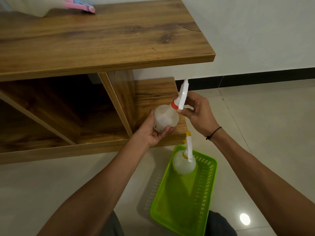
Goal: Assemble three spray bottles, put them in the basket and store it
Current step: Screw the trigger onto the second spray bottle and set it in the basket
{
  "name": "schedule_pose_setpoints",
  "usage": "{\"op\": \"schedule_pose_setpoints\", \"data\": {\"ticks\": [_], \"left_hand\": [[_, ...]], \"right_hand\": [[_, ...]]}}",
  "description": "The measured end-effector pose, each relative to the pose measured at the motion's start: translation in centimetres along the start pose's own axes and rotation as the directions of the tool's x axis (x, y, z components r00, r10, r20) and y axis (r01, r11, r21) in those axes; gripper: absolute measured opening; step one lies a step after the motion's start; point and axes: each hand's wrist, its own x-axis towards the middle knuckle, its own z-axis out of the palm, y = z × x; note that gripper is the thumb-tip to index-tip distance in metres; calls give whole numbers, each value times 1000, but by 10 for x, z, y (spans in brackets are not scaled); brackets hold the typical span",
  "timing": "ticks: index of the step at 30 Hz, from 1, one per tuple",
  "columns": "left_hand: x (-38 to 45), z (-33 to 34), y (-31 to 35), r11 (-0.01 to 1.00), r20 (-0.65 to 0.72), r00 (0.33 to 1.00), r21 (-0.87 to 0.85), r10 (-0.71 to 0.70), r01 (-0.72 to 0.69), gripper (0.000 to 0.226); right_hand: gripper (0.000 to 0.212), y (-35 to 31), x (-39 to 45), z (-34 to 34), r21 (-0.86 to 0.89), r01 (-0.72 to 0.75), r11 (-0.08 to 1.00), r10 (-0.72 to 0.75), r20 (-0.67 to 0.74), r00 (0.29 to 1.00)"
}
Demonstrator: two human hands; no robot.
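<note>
Kneeling view: legs in dark trousers at the bottom edge, both forearms reaching forward over the tiled floor (51,181).
Basket: green basket (207,193) on the floor between the knees, perforated walls, tilted long side toward the shelf unit.
Finished bottle: yellow-collared spray bottle (184,165) stands upright in the basket's far end, white trigger head on top.
Left hand: left hand (154,132) cups the base of the red-collared bottle (166,117), fingers curled under it, thumb along the side.
Right hand: right hand (198,114) pinches the white spray head (183,95) at the trigger, fingers closed on it; black cord on the wrist.
Bottle in work: held in the air just in front of the lower shelf (153,94), leaning up and right, red collar seated at the neck.
Shelf unit: wooden, open compartments below, broad top surface (102,40) above.
Far corner: pink and blue item (81,5) with a pale bottle-like shape beside it on the surface, blurred.
Wall: white, dark skirting.
</note>
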Motion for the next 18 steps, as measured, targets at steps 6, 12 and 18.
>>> {"op": "schedule_pose_setpoints", "data": {"ticks": [6,12,18], "left_hand": [[0,-1,2,985,81,988,-123,131,-120,77],[-1,-13,5,974,227,957,-178,180,-141,72],[4,-27,17,945,283,911,43,300,-324,88]], "right_hand": [[35,5,-11,23,227,-84,970,141,-250,958],[40,6,-8,21,377,-103,921,250,-366,896],[35,12,-9,3,578,-178,796,363,-222,905]]}}
